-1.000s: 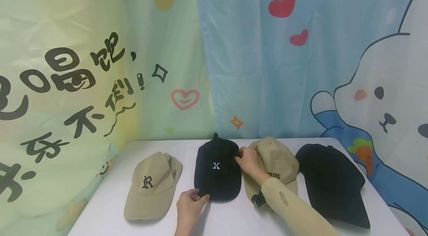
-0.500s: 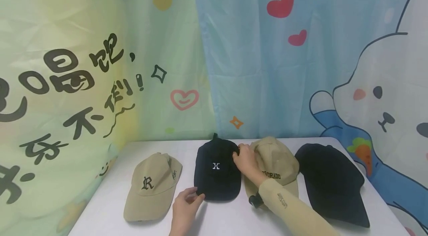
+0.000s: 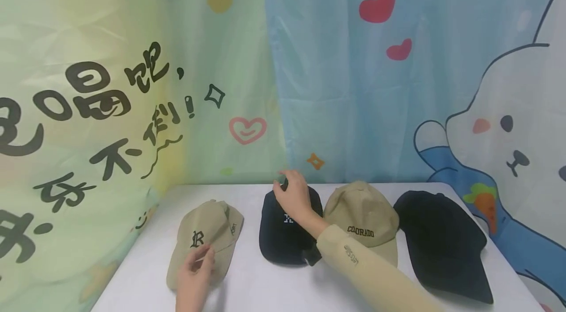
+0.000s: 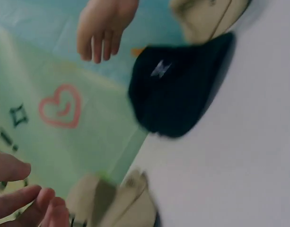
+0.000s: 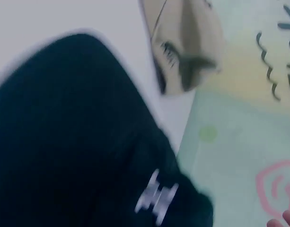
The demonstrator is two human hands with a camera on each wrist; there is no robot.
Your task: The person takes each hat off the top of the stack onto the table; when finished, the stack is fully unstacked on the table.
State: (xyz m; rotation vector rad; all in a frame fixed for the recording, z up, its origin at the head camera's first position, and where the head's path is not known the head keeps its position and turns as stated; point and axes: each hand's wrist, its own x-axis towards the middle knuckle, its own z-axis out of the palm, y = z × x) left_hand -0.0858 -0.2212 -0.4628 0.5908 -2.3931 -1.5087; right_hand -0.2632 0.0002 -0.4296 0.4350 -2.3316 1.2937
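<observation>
A black baseball cap (image 3: pixel 280 241) with a small white emblem lies in the middle of the white table, brim toward me. My right hand (image 3: pixel 295 196) is over its crown with nothing in its grasp; the left wrist view shows that hand (image 4: pixel 107 28) with fingers extended, apart from the cap (image 4: pixel 178 94). At the left lies a beige cap (image 3: pixel 208 218) with a dark letter R. My left hand (image 3: pixel 194 272) hovers in front of it, thumb and fingers apart and holding nothing, overlapping its brim in the head view.
A second beige cap (image 3: pixel 362 209), lettered COLORADO, lies right of the black one, partly behind my right sleeve (image 3: pixel 362 263). A larger black cap (image 3: pixel 442 248) is at the far right. Printed curtains (image 3: pixel 318 81) hang behind the white table (image 3: pixel 247 282).
My right hand has left the black cap's right side and moved up and left over its crown. My left hand has moved from near its brim leftward to the beige R cap.
</observation>
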